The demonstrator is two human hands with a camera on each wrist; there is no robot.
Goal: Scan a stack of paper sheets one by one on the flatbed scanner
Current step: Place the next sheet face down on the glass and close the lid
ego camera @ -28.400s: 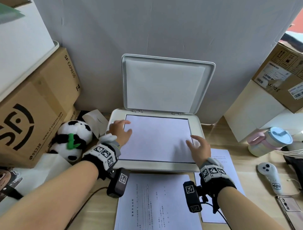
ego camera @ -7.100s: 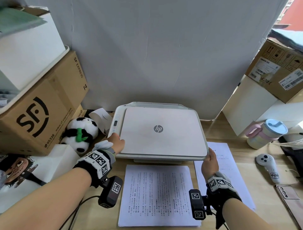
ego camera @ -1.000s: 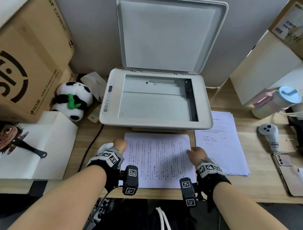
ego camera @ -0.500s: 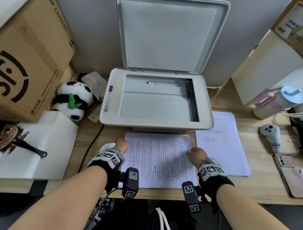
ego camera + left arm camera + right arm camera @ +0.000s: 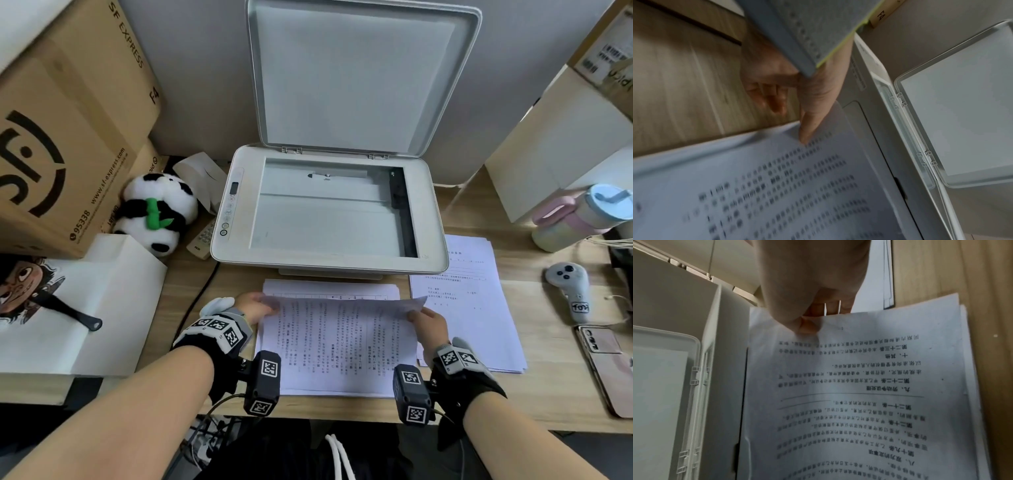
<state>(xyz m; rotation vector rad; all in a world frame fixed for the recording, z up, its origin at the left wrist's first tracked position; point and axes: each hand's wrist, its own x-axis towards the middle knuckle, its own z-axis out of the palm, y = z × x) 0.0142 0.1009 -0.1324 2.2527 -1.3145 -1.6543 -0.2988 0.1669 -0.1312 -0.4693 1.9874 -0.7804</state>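
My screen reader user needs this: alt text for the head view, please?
Both hands, left hand and right hand, lift the top sheet off a printed stack before an open scanner with bare glass. A second pile lies right.

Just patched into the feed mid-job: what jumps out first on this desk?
The flatbed scanner at centre, its lid propped upright and the glass bare. In front of it, the left hand and right hand pinch the far corners of a printed sheet, lifting it off the stack. A plush panda sits left of the scanner, against a cardboard box.
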